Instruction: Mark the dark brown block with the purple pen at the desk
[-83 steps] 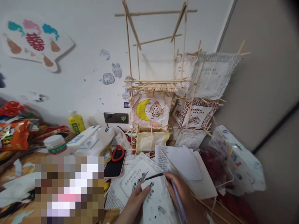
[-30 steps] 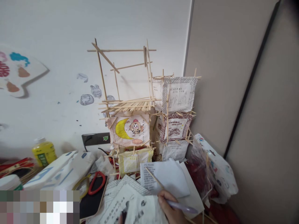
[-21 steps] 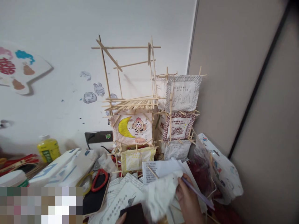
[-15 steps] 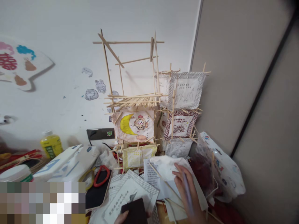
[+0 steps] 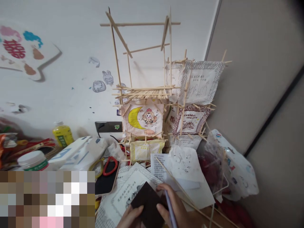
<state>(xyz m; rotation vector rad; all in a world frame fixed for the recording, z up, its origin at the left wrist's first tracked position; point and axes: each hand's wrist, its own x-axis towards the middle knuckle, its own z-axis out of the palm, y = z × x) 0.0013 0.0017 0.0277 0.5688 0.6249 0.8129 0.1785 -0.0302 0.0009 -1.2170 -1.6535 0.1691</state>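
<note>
A dark, flat, rectangular thing (image 5: 148, 204) is tilted at the bottom middle, hiding part of the drawings. My left hand (image 5: 131, 216) grips its lower left side, thumb on top. At its right side is my right hand (image 5: 174, 204), with thumb and fingers at the edge and a slim purple pen (image 5: 170, 204) held along the hand. Beneath lie paper sheets with ink drawings and writing (image 5: 128, 191). To the right, a crumpled white paper (image 5: 184, 163) with small dark marks rests against a stick frame (image 5: 146, 88) hung with drawn panels.
Red-handled scissors (image 5: 110, 166) lie on a black tablet-like slab (image 5: 104, 183). Further left are white packs (image 5: 78, 155), a yellow bottle (image 5: 62, 134) and a white jar (image 5: 33, 161). Thin sticks (image 5: 182, 190) cross the papers. A plastic bag (image 5: 218, 171) is at right, near the wall panel.
My right hand has moved from the crumpled paper down and left to the dark rectangular thing, pen still in it. That thing is raised and turned. The camera view has shifted.
</note>
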